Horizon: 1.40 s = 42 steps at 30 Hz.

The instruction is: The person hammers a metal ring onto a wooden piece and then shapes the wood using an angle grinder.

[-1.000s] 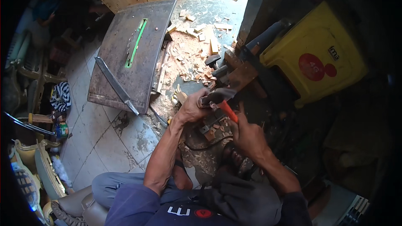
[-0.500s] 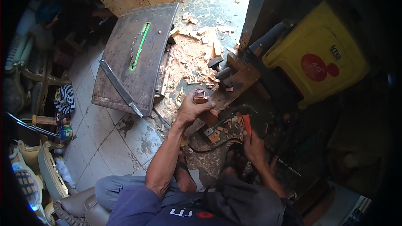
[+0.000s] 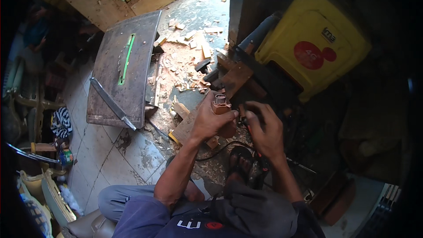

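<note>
My left hand (image 3: 210, 117) is wrapped round a reddish-brown wooden piece (image 3: 225, 127), held upright. Its top end is cut to a rounded tenon (image 3: 220, 100). Close on its right is my right hand (image 3: 265, 128), fingers curled and thumb drawn in. A small brown tip (image 3: 242, 111) shows at those fingertips, and a sliver of orange-red shows under the thumb. The hand hides most of what it holds, so its kind is unclear. Under my hands, a wooden board (image 3: 187, 128) lies on the floor among offcuts.
A dark table-saw top (image 3: 119, 57) with a green slot insert stands at left, a metal bar (image 3: 112, 102) across its corner. Sawdust and offcuts (image 3: 176, 72) cover the floor beyond. A yellow plastic stool (image 3: 317, 31) is at right. A dark cable (image 3: 224, 146) runs near my feet.
My right hand has come up and in beside the wooden piece; the flat orange-red thing it held is now mostly hidden. My left hand, holding the piece, has shifted slightly right. The view has turned.
</note>
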Tool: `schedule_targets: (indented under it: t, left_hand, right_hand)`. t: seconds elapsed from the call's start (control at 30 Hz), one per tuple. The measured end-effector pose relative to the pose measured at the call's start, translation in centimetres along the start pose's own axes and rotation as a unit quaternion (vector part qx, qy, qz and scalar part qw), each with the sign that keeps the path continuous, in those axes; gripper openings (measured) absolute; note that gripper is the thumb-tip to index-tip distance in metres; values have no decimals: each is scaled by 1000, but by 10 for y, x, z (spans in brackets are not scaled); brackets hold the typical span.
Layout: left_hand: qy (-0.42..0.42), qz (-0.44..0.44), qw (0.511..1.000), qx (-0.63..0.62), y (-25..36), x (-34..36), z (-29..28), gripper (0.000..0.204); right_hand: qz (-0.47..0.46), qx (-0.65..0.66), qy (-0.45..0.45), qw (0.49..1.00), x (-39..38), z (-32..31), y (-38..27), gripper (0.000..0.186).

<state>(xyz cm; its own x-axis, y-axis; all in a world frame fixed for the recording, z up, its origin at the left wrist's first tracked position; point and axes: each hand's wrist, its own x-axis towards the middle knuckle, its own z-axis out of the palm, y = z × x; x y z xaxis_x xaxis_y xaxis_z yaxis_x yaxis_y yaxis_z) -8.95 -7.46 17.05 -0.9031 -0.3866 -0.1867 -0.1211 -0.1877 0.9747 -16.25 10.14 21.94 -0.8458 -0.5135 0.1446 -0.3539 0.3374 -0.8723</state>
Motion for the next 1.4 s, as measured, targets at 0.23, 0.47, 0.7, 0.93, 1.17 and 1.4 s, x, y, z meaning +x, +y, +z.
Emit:
schedule_targets:
  t: [0.23,0.47,0.7,0.93,1.17,1.4]
  left_hand:
    - [115,134,944,277,6,-15,35,32]
    - [91,134,940,300,13,-18,35,35]
    - [52,67,942,324,11,-17,40,37]
    - [118,88,925,352,-26,11,18,41]
    - [-36,-41,998,6,-4,-2,6,58]
    - [-62,-92,990,-92,6,-9,4,53]
  right_hand:
    - [82,98,-51,990,8,16,-9,30]
    - [171,250,-116,946,7,5,19,22]
    - [-7,-6,-74,997,-3,3,13,12]
    - [7,251,-368,895,-19,-29,-9,22]
    - [129,-118,-166,971,-25,-23,52,25]
    - [168,-115,-154,967,-69,-5,88,35]
